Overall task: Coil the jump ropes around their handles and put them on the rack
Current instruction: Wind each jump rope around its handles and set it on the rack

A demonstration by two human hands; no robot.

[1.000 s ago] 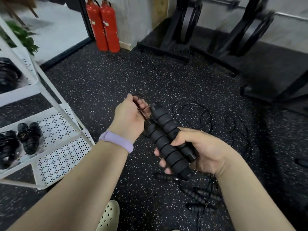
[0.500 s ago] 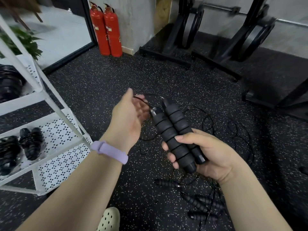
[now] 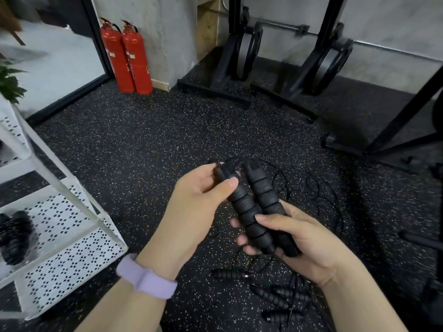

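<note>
— Where are the jump-rope handles [image 3: 257, 207]?

— Two ribbed black foam cylinders, side by side, mid-air over the floor. The right hand [image 3: 297, 238] is wrapped round their lower ends; the left hand [image 3: 199, 188] pinches the top of the left one, thumb on the foam.

— And around them?

— Thin black cord [image 3: 309, 188] loops loosely over the speckled rubber floor [image 3: 148, 144]. More handles [image 3: 280, 295] lie below. The white perforated metal rack [image 3: 72, 238] stands left, a wound rope [image 3: 15, 236] on its shelf.

The two handles [image 3: 256, 207] are lying side by side between the left hand [image 3: 199, 197] and the right hand [image 3: 299, 238]. The rack [image 3: 72, 212] is standing at left; loose handles [image 3: 271, 293] are lying on the floor [image 3: 148, 144] below.
</note>
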